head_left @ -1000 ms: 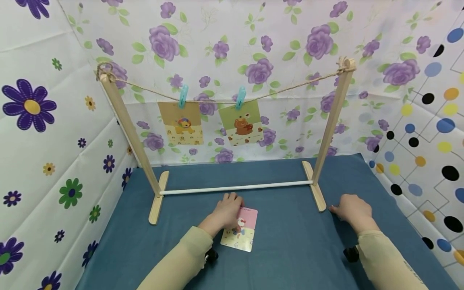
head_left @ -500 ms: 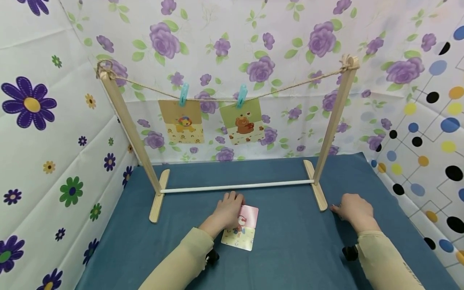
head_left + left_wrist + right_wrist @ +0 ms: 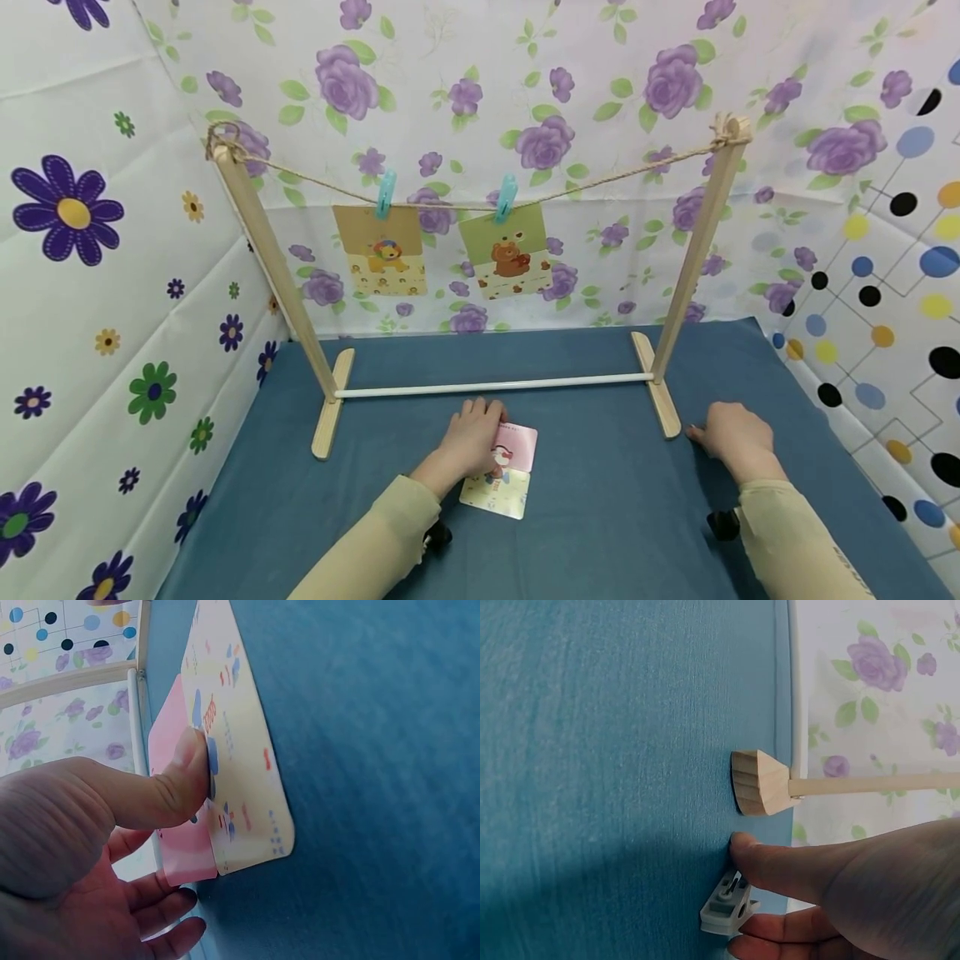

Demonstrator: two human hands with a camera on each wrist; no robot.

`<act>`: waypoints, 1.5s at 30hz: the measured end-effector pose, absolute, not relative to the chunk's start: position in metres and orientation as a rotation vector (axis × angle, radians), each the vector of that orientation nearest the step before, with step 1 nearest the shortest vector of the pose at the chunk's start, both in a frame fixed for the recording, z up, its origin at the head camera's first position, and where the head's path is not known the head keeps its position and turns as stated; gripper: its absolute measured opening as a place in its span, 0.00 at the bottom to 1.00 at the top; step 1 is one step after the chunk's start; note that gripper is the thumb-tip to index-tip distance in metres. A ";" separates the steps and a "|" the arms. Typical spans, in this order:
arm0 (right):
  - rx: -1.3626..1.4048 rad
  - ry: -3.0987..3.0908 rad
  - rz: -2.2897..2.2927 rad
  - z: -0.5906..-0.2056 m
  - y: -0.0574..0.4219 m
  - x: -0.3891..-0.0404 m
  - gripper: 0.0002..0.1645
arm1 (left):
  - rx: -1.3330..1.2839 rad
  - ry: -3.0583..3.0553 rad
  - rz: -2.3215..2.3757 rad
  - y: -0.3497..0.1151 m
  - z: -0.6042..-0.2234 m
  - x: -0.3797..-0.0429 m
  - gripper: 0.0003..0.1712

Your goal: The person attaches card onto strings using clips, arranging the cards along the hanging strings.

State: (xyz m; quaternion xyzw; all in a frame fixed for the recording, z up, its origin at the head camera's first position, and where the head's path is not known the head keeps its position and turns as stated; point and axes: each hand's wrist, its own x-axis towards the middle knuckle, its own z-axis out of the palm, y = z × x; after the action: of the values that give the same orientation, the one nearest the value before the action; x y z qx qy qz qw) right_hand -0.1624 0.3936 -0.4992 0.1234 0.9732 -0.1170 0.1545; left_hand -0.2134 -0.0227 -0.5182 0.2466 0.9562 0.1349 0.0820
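Observation:
My left hand [image 3: 468, 442] grips a pink and cream cartoon card [image 3: 513, 479], thumb on its front and fingers behind, low over the blue cloth. In the left wrist view the thumb presses the card [image 3: 244, 757] near its fold line. At the right, beside the rack's foot, my right hand [image 3: 738, 437] pinches a pale clothespin [image 3: 727, 904] between thumb and fingers at the cloth. From the head view that clothespin is mostly hidden. Two cards hang on the rope: a lion card [image 3: 384, 250] and a bear card [image 3: 510, 258], under blue-green clothespins [image 3: 386, 194].
A wooden rack stands ahead, with a left post [image 3: 273, 267], a right post [image 3: 701, 250], a sagging rope [image 3: 615, 176] and a white crossbar [image 3: 495, 386]. Its right foot [image 3: 658, 396] is close to my right hand. Floral curtains [image 3: 435, 108] surround the blue cloth [image 3: 592, 517].
The head view has shifted slightly. Both hands stay almost in place, and the left still grips the card.

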 end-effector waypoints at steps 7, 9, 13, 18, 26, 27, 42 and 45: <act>0.358 2.775 -0.287 -0.501 0.395 -0.166 0.23 | 0.772 2.869 0.434 -0.026 -0.523 -0.213 0.46; 0.361 2.777 -0.279 -0.500 0.395 -0.167 0.22 | 0.782 2.867 0.459 -0.027 -0.524 -0.211 0.46; 0.359 2.784 -0.276 -0.500 0.396 -0.166 0.22 | 0.800 2.860 0.505 -0.030 -0.526 -0.208 0.48; 0.362 2.784 -0.280 -0.500 0.394 -0.165 0.22 | 0.814 2.853 0.562 -0.034 -0.527 -0.205 0.54; 0.341 2.799 -0.285 -0.500 0.389 -0.163 0.22 | 0.842 2.826 0.681 -0.039 -0.528 -0.205 0.60; 0.340 2.800 -0.285 -0.499 0.389 -0.163 0.21 | 0.842 2.822 0.702 -0.039 -0.528 -0.205 0.61; 0.338 2.800 -0.269 -0.499 0.386 -0.165 0.20 | 0.688 2.746 0.930 -0.041 -0.528 -0.201 0.72; 0.346 2.794 -0.257 -0.499 0.386 -0.165 0.20 | 0.670 2.744 0.950 -0.042 -0.528 -0.202 0.74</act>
State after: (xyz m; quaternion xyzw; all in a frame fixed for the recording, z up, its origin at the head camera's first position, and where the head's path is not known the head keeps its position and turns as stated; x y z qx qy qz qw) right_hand -0.1652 0.3859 -0.4991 0.1210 0.9761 -0.0897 0.1565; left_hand -0.2020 -0.0415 -0.5280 0.2241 0.9177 0.3179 0.0805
